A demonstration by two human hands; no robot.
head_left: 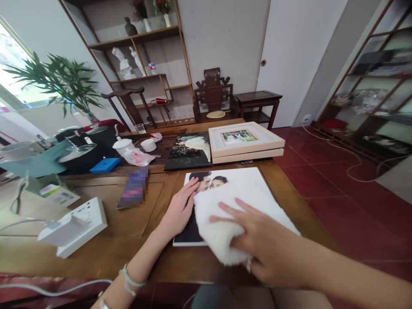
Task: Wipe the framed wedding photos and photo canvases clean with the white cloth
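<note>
A photo panel (189,234) with a picture of two people lies flat on the wooden table in front of me. My left hand (182,206) rests flat on its left side, fingers stretched out, holding nothing. Over the panel's right part is a fluffy white towel (209,210), which hides much of the picture. My right hand (264,240) presses on the towel and grips its bunched near edge, with some fingers spread on top. Just beyond the panel lie a dark photo panel (186,154) and stacked light wooden picture frames (247,148).
On the left stand a white power strip (83,225), a small box (61,195), a blue block (105,165) and a lidded pan (79,156). A white teapot (124,146) and cup (148,145) are farther back. The table's right edge (299,201) borders a red tiled floor.
</note>
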